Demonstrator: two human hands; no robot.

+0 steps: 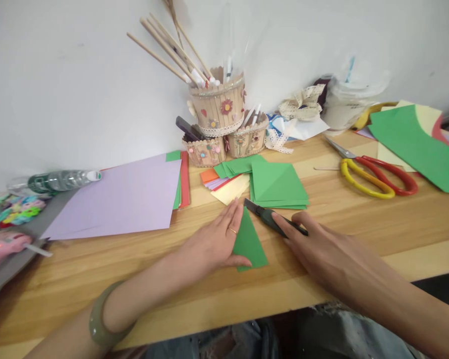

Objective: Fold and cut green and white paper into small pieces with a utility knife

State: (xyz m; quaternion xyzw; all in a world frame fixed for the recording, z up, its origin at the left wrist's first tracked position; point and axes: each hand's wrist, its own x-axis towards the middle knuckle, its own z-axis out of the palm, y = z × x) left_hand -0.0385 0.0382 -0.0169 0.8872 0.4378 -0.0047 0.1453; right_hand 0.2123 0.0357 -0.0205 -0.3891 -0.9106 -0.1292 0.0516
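Note:
A folded green paper triangle [250, 244] lies on the wooden table [164, 289]. My left hand [219, 242] rests flat on its left side, fingers stretched out and thumb near the lower edge. A dark utility knife [271, 218] is in the grip of my right hand [314, 244], its blade tip close to the triangle's top point. Just behind are a stack of green paper squares [279, 182] and a fan of cut pieces in cream [232, 188], orange, purple, red and green.
Scissors [374, 174] with red and yellow handles lie at the right, near green paper [415, 139]. Purple sheets [123, 199], a bottle [60, 180] and a pink glue gun [7, 249] are at the left. Decorated pots [217, 107] stand by the wall.

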